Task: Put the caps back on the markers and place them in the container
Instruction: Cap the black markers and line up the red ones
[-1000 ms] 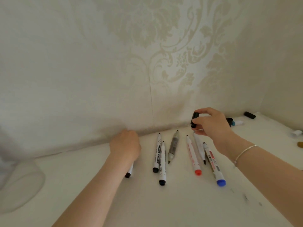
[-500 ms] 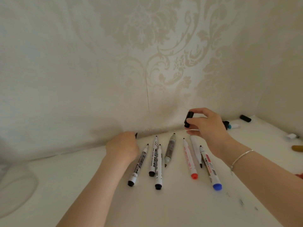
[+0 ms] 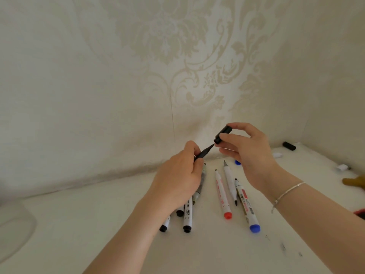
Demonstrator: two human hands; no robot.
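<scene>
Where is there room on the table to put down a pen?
Bare table lies between the clear container and the left forearm, and along the near edge below the blue-ended marker. It is crowded in the middle, where markers lie close side by side under the left hand, and caps dot the far right corner.

Loose markers [image 3: 222, 191] crowd the table [image 3: 118, 224] centre; its left lies bare.

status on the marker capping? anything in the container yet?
Done: nothing visibly; the clear container at the left edge looks empty. In hand: left hand holds a black-tipped marker, right hand brings the black cap to it, not yet on. Left: the uncapped markers lying on the table.
</scene>
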